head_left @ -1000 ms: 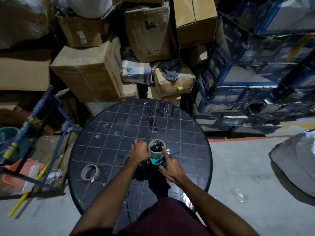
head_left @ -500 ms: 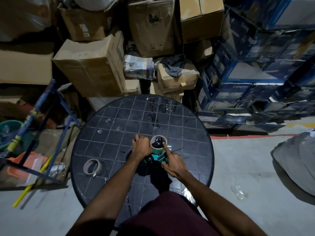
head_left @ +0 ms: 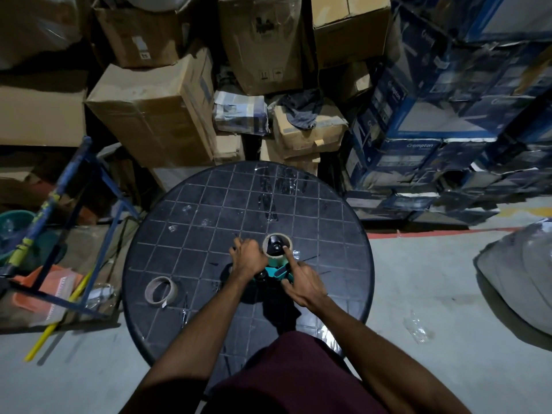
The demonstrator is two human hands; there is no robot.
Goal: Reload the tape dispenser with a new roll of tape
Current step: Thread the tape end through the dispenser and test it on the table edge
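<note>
A teal tape dispenser stands on the round dark table near its middle. A tape roll sits on the dispenser's black hub. My left hand grips the left side of that roll with curled fingers. My right hand curls round the teal body, and its straight index finger reaches up onto the hub inside the roll. A second, nearly bare tape roll lies on the table at the left front.
Cardboard boxes are stacked behind the table and blue cartons at the right. A blue metal frame and a yellow stick stand left of the table. A grey covered heap lies on the floor at right.
Both hands stay on the dispenser and roll. My right index finger has reached a little further up onto the hub. The camera has tilted slightly.
</note>
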